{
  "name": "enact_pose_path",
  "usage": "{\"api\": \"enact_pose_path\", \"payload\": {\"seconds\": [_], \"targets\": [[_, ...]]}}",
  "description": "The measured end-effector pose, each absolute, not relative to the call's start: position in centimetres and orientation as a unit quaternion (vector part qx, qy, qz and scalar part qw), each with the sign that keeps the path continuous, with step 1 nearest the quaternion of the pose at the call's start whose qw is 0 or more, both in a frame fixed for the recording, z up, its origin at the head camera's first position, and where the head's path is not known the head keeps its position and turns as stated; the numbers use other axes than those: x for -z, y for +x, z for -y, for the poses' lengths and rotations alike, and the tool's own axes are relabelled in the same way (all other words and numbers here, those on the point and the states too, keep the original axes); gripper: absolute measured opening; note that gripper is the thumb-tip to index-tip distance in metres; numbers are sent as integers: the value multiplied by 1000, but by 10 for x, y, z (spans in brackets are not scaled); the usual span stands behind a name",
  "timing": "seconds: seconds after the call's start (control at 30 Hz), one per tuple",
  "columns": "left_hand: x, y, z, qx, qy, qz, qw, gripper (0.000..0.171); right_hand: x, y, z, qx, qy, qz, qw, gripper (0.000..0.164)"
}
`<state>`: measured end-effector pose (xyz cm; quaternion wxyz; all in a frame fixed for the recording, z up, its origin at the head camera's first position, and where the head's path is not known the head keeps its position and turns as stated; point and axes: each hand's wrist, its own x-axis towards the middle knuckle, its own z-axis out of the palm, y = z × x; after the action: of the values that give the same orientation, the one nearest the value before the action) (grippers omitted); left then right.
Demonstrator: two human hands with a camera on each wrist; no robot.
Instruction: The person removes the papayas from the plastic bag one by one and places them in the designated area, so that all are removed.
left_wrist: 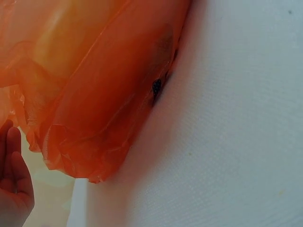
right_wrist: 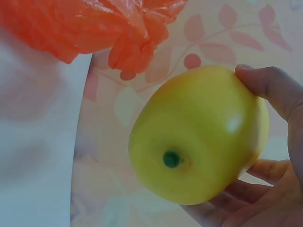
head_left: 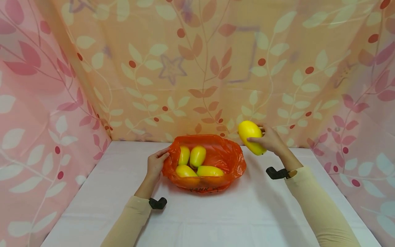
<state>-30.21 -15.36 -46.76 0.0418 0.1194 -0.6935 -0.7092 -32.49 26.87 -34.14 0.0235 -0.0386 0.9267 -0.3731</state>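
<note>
An orange-red plastic bag point(head_left: 226, 157) stands on the table with its mouth spread wide. Inside lie several yellow mangoes point(head_left: 197, 156), grouped toward its left and front. My left hand point(head_left: 156, 164) pinches the bag's left rim; in the left wrist view that hand point(left_wrist: 16, 184) shows only partly, at the lower left. Up and to the right of the bag, my right hand point(head_left: 269, 139) grips another yellow mango point(head_left: 249, 133), held above the table. The right wrist view shows this mango point(right_wrist: 199, 137) with a green stem end, thumb on one side and fingers beneath.
A white cloth covers the table point(head_left: 197, 223). Close behind the bag rises a leaf-patterned curtain point(head_left: 197, 68), and pink patterned curtains point(head_left: 37, 137) flank the table. Each wrist carries a small black mount point(head_left: 157, 203).
</note>
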Motion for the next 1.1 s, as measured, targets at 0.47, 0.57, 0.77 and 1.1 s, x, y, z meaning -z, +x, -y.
{"api": "enact_pose_path", "payload": {"seconds": [0.47,0.57,0.77,1.1], "targets": [[466,-302,153,717,121,685,41,33,358,-330,-280,361,-22,-932,30,91],[466,-301,153,716,118,687,42,33,364,-331,-282,360,-19,-932,32,90],[465,-299,153,710,124,692,38,33,377,-337,-287,354,-10,-935,35,91],[467,-300,152,709,122,693,44,33,397,-346,-291,352,-2,-935,43,92]]}}
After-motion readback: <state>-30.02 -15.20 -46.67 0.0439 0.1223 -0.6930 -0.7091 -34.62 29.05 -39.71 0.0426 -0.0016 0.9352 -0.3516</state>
